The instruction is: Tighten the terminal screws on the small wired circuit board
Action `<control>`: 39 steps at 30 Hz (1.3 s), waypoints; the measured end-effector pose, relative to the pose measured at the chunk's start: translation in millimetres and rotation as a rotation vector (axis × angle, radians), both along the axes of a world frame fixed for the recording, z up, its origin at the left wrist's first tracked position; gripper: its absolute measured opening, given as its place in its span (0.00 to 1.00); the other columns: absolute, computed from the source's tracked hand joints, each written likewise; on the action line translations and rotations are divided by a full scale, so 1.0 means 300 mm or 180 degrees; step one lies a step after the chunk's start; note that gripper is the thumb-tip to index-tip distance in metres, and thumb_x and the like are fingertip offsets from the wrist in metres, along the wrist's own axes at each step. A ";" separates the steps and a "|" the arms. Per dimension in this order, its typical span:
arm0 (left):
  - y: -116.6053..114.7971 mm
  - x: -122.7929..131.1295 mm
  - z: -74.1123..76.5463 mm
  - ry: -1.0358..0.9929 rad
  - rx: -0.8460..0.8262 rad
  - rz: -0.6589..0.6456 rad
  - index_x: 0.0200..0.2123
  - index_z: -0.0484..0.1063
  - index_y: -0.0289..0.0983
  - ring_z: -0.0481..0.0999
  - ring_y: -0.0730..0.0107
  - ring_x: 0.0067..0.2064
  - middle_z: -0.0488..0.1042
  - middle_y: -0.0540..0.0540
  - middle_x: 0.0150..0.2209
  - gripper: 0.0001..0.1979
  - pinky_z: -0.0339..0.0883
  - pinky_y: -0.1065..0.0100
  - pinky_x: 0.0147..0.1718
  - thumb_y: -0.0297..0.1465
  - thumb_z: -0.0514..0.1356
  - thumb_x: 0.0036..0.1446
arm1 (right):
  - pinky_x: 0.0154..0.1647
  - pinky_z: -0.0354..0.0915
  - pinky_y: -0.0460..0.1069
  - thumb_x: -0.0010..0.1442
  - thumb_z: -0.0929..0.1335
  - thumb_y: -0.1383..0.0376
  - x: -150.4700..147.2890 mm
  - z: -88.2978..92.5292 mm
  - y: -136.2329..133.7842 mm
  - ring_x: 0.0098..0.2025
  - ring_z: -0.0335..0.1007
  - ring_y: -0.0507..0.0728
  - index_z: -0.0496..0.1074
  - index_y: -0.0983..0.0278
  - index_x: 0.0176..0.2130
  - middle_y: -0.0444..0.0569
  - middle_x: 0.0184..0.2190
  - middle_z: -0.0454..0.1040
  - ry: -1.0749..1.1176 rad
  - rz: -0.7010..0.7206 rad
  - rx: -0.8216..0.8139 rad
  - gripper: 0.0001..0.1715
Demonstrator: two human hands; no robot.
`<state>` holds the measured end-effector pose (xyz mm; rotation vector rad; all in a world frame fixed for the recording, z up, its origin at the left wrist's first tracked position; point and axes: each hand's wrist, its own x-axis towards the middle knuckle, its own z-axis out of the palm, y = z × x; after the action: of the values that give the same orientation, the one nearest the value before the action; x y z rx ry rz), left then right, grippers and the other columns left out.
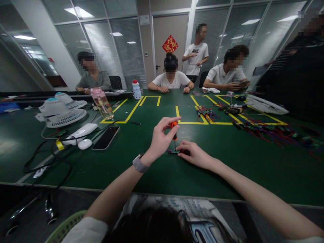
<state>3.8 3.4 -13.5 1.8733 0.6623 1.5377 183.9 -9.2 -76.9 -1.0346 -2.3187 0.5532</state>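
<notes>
My left hand (163, 133) is closed around the orange and black handle of a screwdriver (174, 131), which stands upright. The shaft points down onto a small green circuit board (173, 152) lying on the green table (141, 162). With closed fingers, my right hand (191, 153) grips the board's right end against the table. Its fingertips are beside the screwdriver's tip. Whether the tip sits in a screw is too small to tell.
Left lie a phone (106, 137), a white mouse (85, 144), cables, a pink-lidded bottle (102, 104) and white fans (62, 111). To the right are wired boards (270, 131) and a wire bundle (207, 114). Several people sit or stand across the table.
</notes>
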 end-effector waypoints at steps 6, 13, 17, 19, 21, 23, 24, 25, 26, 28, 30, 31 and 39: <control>-0.001 -0.003 0.008 0.0019 -0.0005 -0.0037 0.50 0.74 0.42 0.72 0.64 0.53 0.69 0.42 0.54 0.14 0.69 0.64 0.49 0.32 0.54 0.64 | 0.37 0.68 0.48 0.60 0.67 0.69 0.001 -0.001 0.000 0.34 0.70 0.54 0.77 0.65 0.42 0.49 0.35 0.71 -0.0016 -0.0002 0.0009 0.10; 0.000 0.006 -0.005 -0.0049 0.0078 0.0068 0.48 0.75 0.41 0.75 0.69 0.44 0.74 0.45 0.43 0.12 0.70 0.67 0.44 0.30 0.61 0.60 | 0.38 0.67 0.49 0.60 0.68 0.70 -0.001 -0.003 0.000 0.35 0.70 0.55 0.77 0.65 0.42 0.50 0.36 0.71 -0.0016 -0.0011 0.0011 0.10; 0.001 0.001 0.000 -0.0005 0.0184 0.0279 0.46 0.77 0.41 0.72 0.67 0.49 0.70 0.43 0.48 0.11 0.69 0.67 0.47 0.33 0.58 0.62 | 0.37 0.67 0.49 0.60 0.68 0.69 0.000 -0.003 0.000 0.34 0.70 0.54 0.77 0.65 0.41 0.50 0.35 0.71 -0.0021 -0.0010 0.0021 0.09; 0.001 0.000 0.005 -0.0067 0.0078 0.0043 0.48 0.75 0.41 0.73 0.66 0.50 0.70 0.43 0.52 0.14 0.69 0.64 0.48 0.32 0.52 0.65 | 0.37 0.67 0.49 0.60 0.68 0.69 0.001 -0.001 0.000 0.34 0.70 0.54 0.77 0.65 0.41 0.50 0.35 0.71 -0.0018 -0.0004 0.0008 0.09; 0.000 0.001 0.007 -0.0144 -0.0038 -0.0171 0.50 0.74 0.41 0.76 0.67 0.47 0.73 0.43 0.50 0.15 0.70 0.64 0.47 0.31 0.51 0.65 | 0.37 0.67 0.49 0.60 0.67 0.69 0.002 -0.001 -0.001 0.35 0.70 0.54 0.77 0.65 0.42 0.50 0.36 0.71 -0.0020 -0.0002 0.0003 0.10; 0.000 0.003 0.006 -0.0146 -0.0059 -0.0142 0.50 0.74 0.40 0.76 0.69 0.43 0.75 0.44 0.46 0.13 0.71 0.65 0.44 0.31 0.55 0.64 | 0.37 0.67 0.49 0.60 0.67 0.70 0.002 -0.001 0.000 0.35 0.70 0.55 0.77 0.65 0.42 0.50 0.36 0.71 -0.0019 0.0000 0.0008 0.10; -0.001 0.003 0.006 -0.0110 -0.0009 -0.0046 0.48 0.75 0.40 0.76 0.69 0.42 0.75 0.44 0.43 0.12 0.70 0.66 0.43 0.30 0.57 0.62 | 0.37 0.67 0.49 0.60 0.67 0.70 0.002 -0.002 0.000 0.35 0.70 0.55 0.77 0.65 0.42 0.50 0.35 0.71 -0.0015 0.0001 0.0006 0.10; -0.001 0.002 0.005 -0.0071 0.0063 0.0069 0.47 0.76 0.40 0.75 0.69 0.43 0.75 0.45 0.42 0.12 0.70 0.67 0.43 0.31 0.59 0.60 | 0.37 0.67 0.49 0.60 0.68 0.70 0.002 -0.002 0.000 0.35 0.70 0.55 0.77 0.65 0.42 0.50 0.35 0.71 -0.0007 0.0003 0.0001 0.10; -0.001 0.001 0.005 -0.0033 0.0122 0.0174 0.45 0.76 0.40 0.74 0.69 0.43 0.73 0.45 0.42 0.11 0.70 0.68 0.43 0.31 0.61 0.59 | 0.37 0.67 0.49 0.60 0.68 0.70 0.002 -0.003 0.000 0.35 0.70 0.54 0.77 0.65 0.42 0.50 0.36 0.71 -0.0001 0.0001 -0.0001 0.10; -0.001 -0.003 0.007 0.0011 0.0170 0.0246 0.45 0.77 0.40 0.73 0.67 0.46 0.72 0.44 0.45 0.11 0.70 0.67 0.45 0.32 0.60 0.60 | 0.37 0.67 0.49 0.60 0.68 0.69 0.002 -0.002 0.000 0.35 0.70 0.54 0.77 0.65 0.42 0.50 0.35 0.71 -0.0003 -0.0006 0.0000 0.10; -0.001 -0.006 0.008 -0.0007 0.0128 0.0070 0.47 0.76 0.41 0.72 0.65 0.52 0.71 0.43 0.51 0.13 0.68 0.65 0.49 0.31 0.56 0.62 | 0.37 0.67 0.49 0.60 0.68 0.69 0.001 -0.001 0.000 0.35 0.70 0.54 0.77 0.65 0.42 0.50 0.35 0.71 -0.0020 -0.0007 0.0005 0.10; -0.001 -0.007 0.009 -0.0038 0.0063 -0.0062 0.49 0.75 0.42 0.72 0.64 0.54 0.70 0.43 0.54 0.15 0.68 0.63 0.51 0.31 0.53 0.64 | 0.37 0.67 0.48 0.60 0.68 0.70 0.000 0.001 -0.001 0.35 0.70 0.54 0.77 0.65 0.42 0.49 0.35 0.71 -0.0028 -0.0007 0.0007 0.10; -0.005 -0.003 0.003 -0.0087 0.0073 -0.0044 0.46 0.77 0.39 0.75 0.67 0.44 0.75 0.43 0.45 0.11 0.70 0.65 0.46 0.30 0.60 0.59 | 0.37 0.67 0.49 0.59 0.68 0.71 -0.005 0.009 -0.006 0.35 0.70 0.55 0.77 0.66 0.42 0.50 0.35 0.71 -0.0070 -0.0042 -0.0019 0.10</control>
<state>2.9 1.9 -12.6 1.8665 0.6208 1.5656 182.4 -10.9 -74.2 -1.0632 -2.3290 0.5463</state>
